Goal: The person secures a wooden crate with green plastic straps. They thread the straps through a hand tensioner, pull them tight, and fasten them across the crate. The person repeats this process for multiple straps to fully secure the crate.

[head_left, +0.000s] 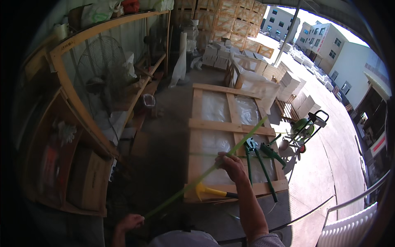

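The green strap (205, 173) ran diagonally, from low left up to the far right edge of the wooden crate (230, 123). The right hand (230, 162) pinched it mid-length; the left hand (131, 222) gripped its lower end in shadow. Open concrete floor (164, 140) lay left of the crate.

A flat wooden-slatted crate wrapped in clear plastic (230, 136) lies in the middle of the floor. Tall stacks of wooden crates (230, 20) stand at the back, with white boxes (218, 55) piled before them. A brown cardboard box (88, 181) sits on the left shelf. A red-and-white sign (378, 145) hangs far right.
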### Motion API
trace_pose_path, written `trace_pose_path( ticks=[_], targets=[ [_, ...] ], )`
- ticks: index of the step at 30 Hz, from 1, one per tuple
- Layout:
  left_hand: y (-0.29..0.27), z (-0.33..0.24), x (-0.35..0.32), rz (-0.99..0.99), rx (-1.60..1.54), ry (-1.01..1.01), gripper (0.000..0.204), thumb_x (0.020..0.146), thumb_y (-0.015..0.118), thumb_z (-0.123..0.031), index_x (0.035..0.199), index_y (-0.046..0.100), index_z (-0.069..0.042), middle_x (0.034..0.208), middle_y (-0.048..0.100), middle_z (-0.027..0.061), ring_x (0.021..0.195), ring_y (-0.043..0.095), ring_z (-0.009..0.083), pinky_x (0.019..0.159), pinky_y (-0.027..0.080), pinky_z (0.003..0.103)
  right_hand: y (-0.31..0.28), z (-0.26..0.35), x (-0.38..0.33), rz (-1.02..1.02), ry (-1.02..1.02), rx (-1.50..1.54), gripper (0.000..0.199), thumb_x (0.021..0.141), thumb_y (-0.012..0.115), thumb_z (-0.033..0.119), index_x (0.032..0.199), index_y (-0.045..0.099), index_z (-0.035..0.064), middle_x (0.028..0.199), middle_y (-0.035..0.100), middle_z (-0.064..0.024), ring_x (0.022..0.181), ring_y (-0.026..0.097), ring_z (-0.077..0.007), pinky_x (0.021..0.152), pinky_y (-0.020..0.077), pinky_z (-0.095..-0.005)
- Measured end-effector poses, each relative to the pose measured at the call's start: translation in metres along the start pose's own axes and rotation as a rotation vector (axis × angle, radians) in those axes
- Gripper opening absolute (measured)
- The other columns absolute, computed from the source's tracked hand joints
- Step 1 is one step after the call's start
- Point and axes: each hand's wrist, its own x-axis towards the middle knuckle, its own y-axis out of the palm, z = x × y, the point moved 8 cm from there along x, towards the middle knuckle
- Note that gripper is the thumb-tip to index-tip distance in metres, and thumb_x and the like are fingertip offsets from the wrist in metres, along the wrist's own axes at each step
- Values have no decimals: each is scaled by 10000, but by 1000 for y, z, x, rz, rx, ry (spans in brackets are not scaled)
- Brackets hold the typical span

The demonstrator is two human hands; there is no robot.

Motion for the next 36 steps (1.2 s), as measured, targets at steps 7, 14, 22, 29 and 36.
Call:
trace_pose_path(
  ticks=[7, 14, 22, 29, 36],
  targets=[
    [-50, -41, 35, 82, -27, 48, 334, 971, 573, -308, 755, 631, -59, 589, 511, -30, 515, 453, 54, 483, 348, 226, 4, 8, 47, -157, -52, -326, 364, 906, 629, 219, 1145, 625, -55, 1003, 688, -137, 916, 654, -204, 777, 520, -308],
    [-126, -99, 78, 75, 194, 180, 317, 956, 588, -330, 781, 652, -73, 641, 552, -31, 583, 495, 51, 539, 403, 236, 18, -5, 95, -252, -292, -1515, 269, 908, 583, 181, 1135, 658, 56, 884, 695, -99, 745, 664, -145, 681, 524, -299],
    [-179, -165, 110, 84, 223, 219, 358, 963, 570, -349, 771, 638, -55, 619, 519, -34, 583, 475, 46, 546, 396, 238, 16, -15, 126, -555, -124, -195, 277, 891, 602, 153, 1102, 631, -25, 939, 678, -118, 800, 653, -224, 672, 539, -314],
    [-160, -201, 153, 232, 163, 197, 349, 988, 536, -328, 807, 641, -48, 618, 516, -28, 579, 480, 48, 541, 392, 225, 78, 16, 170, -211, -242, 134, 290, 904, 615, 164, 1137, 614, -8, 982, 659, -123, 884, 642, -242, 776, 549, -364],
    [-156, -292, 201, 168, 18, 475, 296, 1015, 494, -250, 839, 607, -41, 603, 470, -33, 530, 419, 40, 492, 334, 215, 125, -1, 243, -205, 30, -858, 324, 935, 592, 233, 1119, 652, -28, 1030, 692, -136, 922, 672, -235, 808, 535, -352]
  ],
)
